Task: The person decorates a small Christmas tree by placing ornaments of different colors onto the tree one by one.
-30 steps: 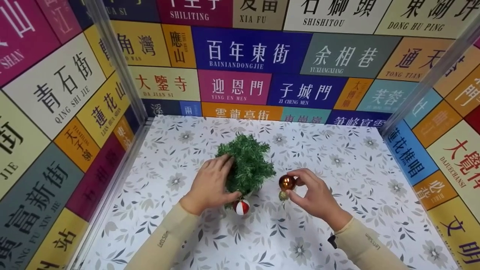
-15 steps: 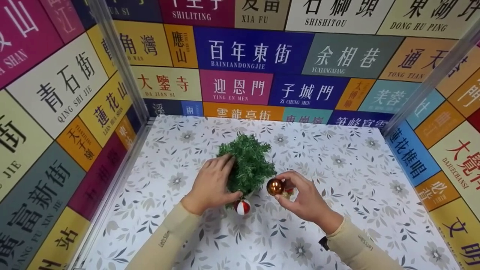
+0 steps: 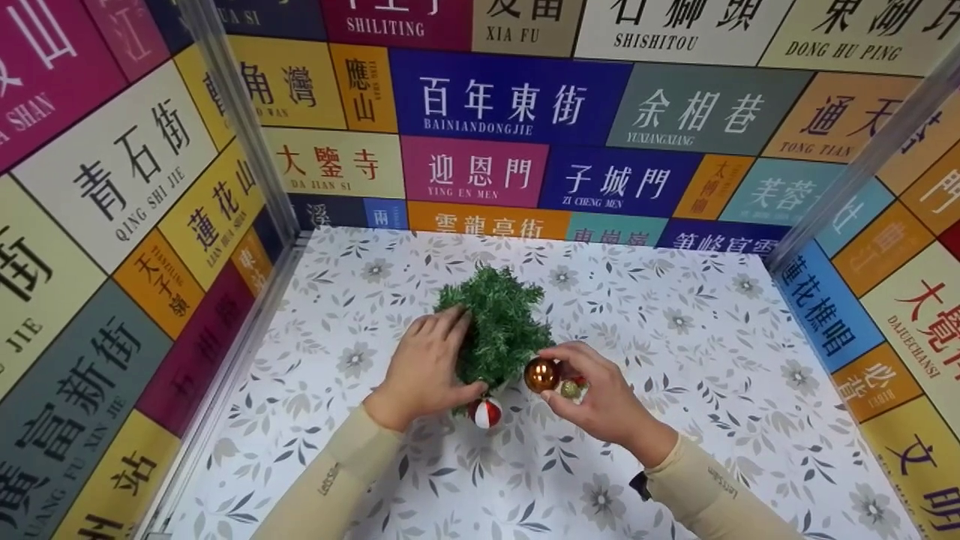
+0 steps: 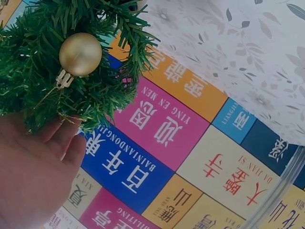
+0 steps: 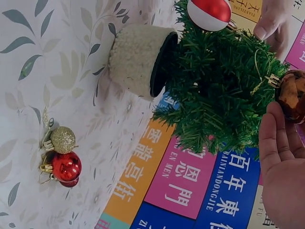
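The right hand's [image 3: 604, 390] grip is closing thumb and fingers about a shiny copper ball [image 3: 541, 373], which is sitting just beside the tree's lower right branches; whether it is touching them, I cannot tell. The left hand [image 3: 422, 367] is holding the green tree [image 3: 501, 322] with bent fingers sinking into its left side, the tips hiding in the foliage. Below that thumb a red-and-white ball [image 3: 486, 413] is hanging, and a smooth gold ball [image 4: 81, 54] is hanging elsewhere on the branches. The tree's fleecy cream pot [image 5: 136, 59] is standing on the leaf-patterned table [image 3: 465, 487]. Near the right hand, a glittery gold ball [image 5: 63, 139] and a red ball [image 5: 66, 166] are lying together.
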A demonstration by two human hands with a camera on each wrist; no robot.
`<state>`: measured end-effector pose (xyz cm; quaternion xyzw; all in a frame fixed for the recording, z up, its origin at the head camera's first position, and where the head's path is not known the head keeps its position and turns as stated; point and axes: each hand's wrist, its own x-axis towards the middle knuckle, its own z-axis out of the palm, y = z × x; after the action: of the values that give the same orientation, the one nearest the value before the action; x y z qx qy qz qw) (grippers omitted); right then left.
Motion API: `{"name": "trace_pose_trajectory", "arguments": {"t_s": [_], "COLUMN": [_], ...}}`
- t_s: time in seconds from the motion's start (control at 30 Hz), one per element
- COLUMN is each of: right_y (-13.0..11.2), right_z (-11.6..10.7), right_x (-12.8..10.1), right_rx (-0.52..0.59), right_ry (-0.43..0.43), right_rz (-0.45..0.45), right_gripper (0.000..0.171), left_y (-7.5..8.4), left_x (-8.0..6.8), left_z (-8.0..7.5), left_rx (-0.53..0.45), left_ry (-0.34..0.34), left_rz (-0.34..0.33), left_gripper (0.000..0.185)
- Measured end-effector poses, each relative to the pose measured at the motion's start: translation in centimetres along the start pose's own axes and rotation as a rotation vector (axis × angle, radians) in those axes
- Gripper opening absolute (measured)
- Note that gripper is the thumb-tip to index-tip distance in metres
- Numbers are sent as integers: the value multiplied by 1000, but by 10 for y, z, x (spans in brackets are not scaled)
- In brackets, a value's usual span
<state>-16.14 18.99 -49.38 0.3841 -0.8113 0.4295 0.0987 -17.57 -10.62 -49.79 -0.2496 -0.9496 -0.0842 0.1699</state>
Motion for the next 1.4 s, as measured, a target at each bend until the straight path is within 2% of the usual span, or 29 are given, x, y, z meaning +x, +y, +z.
{"name": "trace_pose_trajectory", "arguments": {"t_s": [0.23,0.3,0.37,0.5,0.6,0.7,0.83,0.97,1.1,1.23,1.4], "right_y": [-8,-12,-19,-35,-44,-46,-41,-42,-46,-46,-47], "right_z": [4,5,5,4,3,4,9,12,12,13,15], "right_x": [3,4,5,9,10,11,11,13,15,14,13], "right_rx": [76,90,107,149,176,205,242,267,280,307,335], "right_ry": [-20,-15,-4,3,-1,8,27,47,63,79,94], "right_rz": [17,16,11,19,48,54,44,33,15,24,32], "right_gripper": [48,48,48,46,45,45,45,46,47,47,46], "left_y": [3,5,6,9,13,18,23,25,25,26,28], "left_x": [-4,-6,-9,-15,-19,-20,-17,-15,-14,-14,-16], "left_z": [1,1,1,1,0,0,0,0,1,1,0], "left_rx": [12,15,12,-55,-113,-143,-142,-133,-166,-224,-274], "left_ry": [37,66,125,317,393,377,358,387,421,448,437], "left_rz": [-11,3,32,126,199,243,251,242,237,224,213], "left_gripper": [108,106,98,67,49,45,38,20,8,3,18]}}
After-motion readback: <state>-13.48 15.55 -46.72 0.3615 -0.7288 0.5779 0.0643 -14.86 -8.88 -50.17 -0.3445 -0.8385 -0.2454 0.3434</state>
